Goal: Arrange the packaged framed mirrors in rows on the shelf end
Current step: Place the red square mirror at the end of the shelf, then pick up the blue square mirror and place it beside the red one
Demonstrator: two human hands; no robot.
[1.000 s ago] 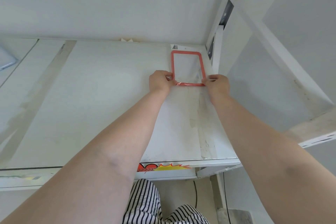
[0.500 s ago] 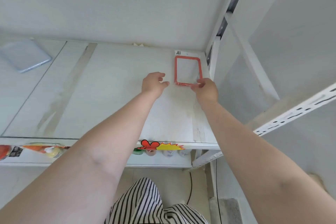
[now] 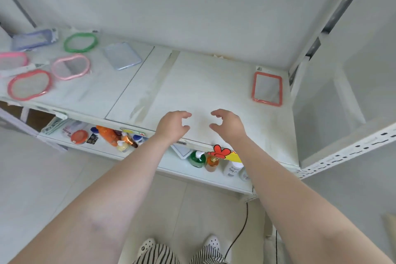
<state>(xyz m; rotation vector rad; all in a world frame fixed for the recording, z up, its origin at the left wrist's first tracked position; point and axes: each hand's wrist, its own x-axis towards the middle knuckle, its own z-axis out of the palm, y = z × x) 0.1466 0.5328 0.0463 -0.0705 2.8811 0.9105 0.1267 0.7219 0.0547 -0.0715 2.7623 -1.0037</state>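
A red rectangular framed mirror (image 3: 267, 88) in clear wrap lies flat in the far right corner of the white shelf (image 3: 192, 90). My left hand (image 3: 173, 124) and my right hand (image 3: 229, 123) hover over the shelf's front edge, both empty with fingers curled apart, well short of that mirror. At the left end of the shelf lie several more packaged mirrors: a green oval one (image 3: 80, 42), a pink one (image 3: 71, 66), a red one (image 3: 29, 85), a pale blue rectangular one (image 3: 122, 55), a lilac one (image 3: 32, 39) and another pink one (image 3: 12, 60) at the edge.
A lower shelf (image 3: 171, 167) holds bottles (image 3: 198, 158), an orange packet (image 3: 108, 135) and a red tin (image 3: 79, 136). A white perforated upright (image 3: 347, 152) and side panel close off the right end. A black cable (image 3: 240, 231) runs on the floor by my feet.
Both hands have let go of the red rectangular mirror and drawn back toward the shelf's front edge. The view has pulled back and swung left, so the mirrors at the left end show.
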